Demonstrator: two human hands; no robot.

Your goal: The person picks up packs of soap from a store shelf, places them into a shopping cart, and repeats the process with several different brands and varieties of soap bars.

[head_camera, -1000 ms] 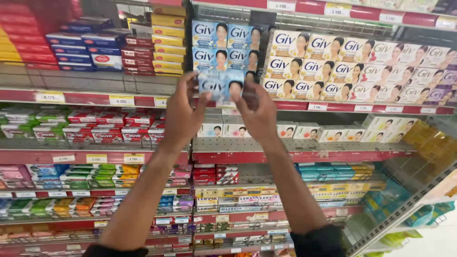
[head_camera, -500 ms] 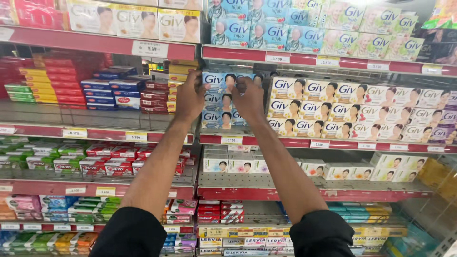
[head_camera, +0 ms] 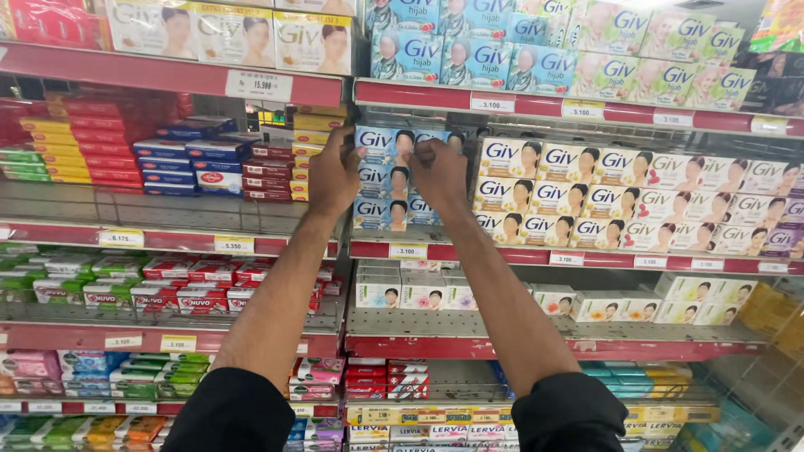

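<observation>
On the soap aisle, second shelf from the top: both arms reach up and forward to a stack of blue soap boxes (head_camera: 387,180).

Left hand (head_camera: 333,174): fingers curled onto the left edge of the stack, the fingertips at the top-left box; it looks closed on the boxes, though the back of the hand hides the contact itself.

Right hand (head_camera: 439,172): curled into a loose fist at the top right of the stack, fingertips tucked toward the upper box; it seems to be pinching that box, but the grip is hidden behind the knuckles.

Blue soap boxes: piled three rows high, faces outward, standing on the red-edged shelf (head_camera: 536,253) between the two hands.

Key relation: the stack lies straight ahead of and between the hands, the left at its left edge, the right at its upper right. The boxes' long axis runs side to side along the shelf. Both hands are about equally near, each touching or just short of touching.

Neighbours to the right: cream soap boxes (head_camera: 586,197) in like rows, just beside the blue stack.

Neighbours to the left: dark red and yellow flat boxes (head_camera: 289,155), stacked just beside the left hand.

Above: a higher shelf with more blue boxes (head_camera: 452,54).

Below: white soap boxes (head_camera: 419,293) on the next shelf down.
</observation>
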